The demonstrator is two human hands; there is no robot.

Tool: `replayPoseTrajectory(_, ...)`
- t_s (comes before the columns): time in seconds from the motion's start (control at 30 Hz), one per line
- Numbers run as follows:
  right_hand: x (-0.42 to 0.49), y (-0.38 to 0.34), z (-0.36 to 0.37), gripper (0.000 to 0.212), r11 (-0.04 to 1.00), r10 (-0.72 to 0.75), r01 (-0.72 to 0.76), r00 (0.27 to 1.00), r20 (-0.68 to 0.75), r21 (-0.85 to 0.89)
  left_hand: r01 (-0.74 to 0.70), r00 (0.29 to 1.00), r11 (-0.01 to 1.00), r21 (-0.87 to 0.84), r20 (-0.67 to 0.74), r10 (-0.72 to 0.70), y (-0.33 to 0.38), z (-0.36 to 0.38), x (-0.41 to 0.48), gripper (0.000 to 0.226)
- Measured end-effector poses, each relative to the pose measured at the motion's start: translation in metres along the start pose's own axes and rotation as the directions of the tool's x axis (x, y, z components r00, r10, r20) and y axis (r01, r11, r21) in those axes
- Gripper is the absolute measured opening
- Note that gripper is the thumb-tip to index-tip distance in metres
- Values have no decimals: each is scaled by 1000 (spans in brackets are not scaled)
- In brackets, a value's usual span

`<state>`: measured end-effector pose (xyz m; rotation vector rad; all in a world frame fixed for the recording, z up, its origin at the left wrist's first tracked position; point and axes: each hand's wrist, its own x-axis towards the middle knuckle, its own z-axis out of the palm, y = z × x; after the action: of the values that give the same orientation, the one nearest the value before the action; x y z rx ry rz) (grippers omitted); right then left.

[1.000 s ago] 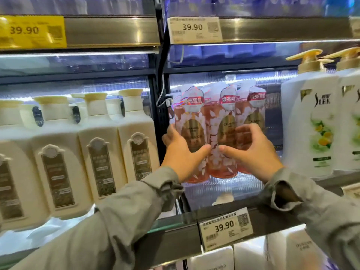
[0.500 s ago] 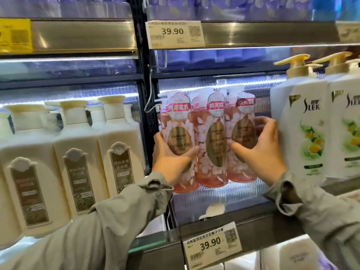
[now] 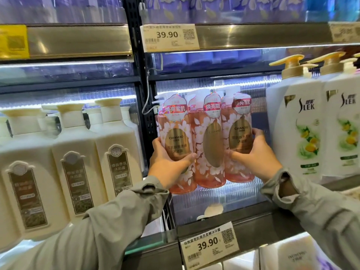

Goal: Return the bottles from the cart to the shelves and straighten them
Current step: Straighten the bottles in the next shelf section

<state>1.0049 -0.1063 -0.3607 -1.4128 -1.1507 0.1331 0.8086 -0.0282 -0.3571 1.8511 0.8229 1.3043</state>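
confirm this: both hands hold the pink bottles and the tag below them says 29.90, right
Not quite. In the head view the tag reads 39.90, not 29.90. The left hand and right hand do hold the pink bottles.

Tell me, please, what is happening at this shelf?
A person is arranging three pink bottles in a row on a shop shelf. The left hand grips the left bottle, the right hand grips the right bottle, and the middle bottle stands between them. Cream bottles stand to the left, white Slek bottles to the right.
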Motion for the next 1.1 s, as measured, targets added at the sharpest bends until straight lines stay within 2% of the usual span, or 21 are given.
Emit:
replayPoseTrajectory(0.13,1,0,-2,71,998,19,-18,1000,18,-62,-21,1000,1000,-7,15,21,-1,1,2,72)
replayPoseTrajectory(0.27,1,-4,-5,69,995,33,-31,999,18,-93,-32,997,999,34,66,29,2,0,5,67)
replayPoseTrajectory(0.47,-7,-10,-8,64,992,39,-38,999,3,-124,4,996,998,69,93,-11,2,-3,4,75)
replayPoseTrajectory(0.63,-14,-17,-15,62,991,54,-50,998,31,-127,10,996,994,113,91,-21,6,-4,-1,61)
replayPoseTrajectory(0.8,-23,-22,-24,57,986,43,-36,998,44,-164,31,991,997,72,129,-40,14,-7,-10,67)
replayPoseTrajectory(0.87,-27,-22,-27,55,987,30,-22,998,49,-161,17,989,997,73,146,-28,17,-8,-14,62)
replayPoseTrajectory(1.1,-34,-25,-35,57,986,13,-1,997,74,-165,-19,979,999,48,202,8,27,-15,-28,65)
